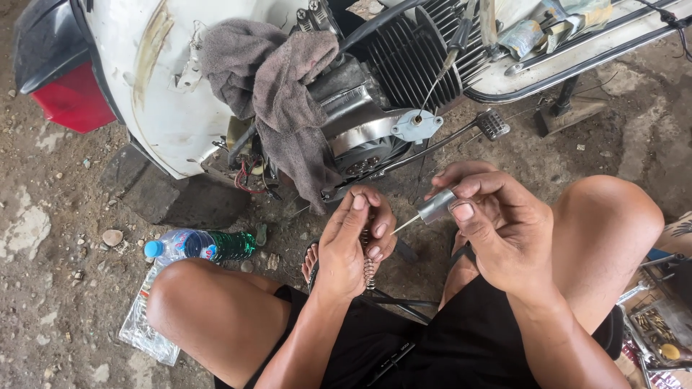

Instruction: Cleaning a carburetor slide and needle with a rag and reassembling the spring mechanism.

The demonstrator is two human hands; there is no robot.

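I squat in front of a white scooter (137, 79) tipped on its side, its finned engine (404, 65) exposed. My left hand (353, 241) pinches a coiled metal spring (370, 270) that hangs down past the palm. My right hand (490, 220) grips a small silver metal cylinder (435, 206) with a thin needle (406, 224) sticking out toward my left fingers. The two hands almost meet above the ground, just below the engine.
A grey rag (277, 86) drapes over the engine. A plastic bottle of green liquid (202, 246) lies by my left knee on a clear bag (144, 331). Tools and small parts (656, 324) sit at the right. The floor is rough, dirty concrete.
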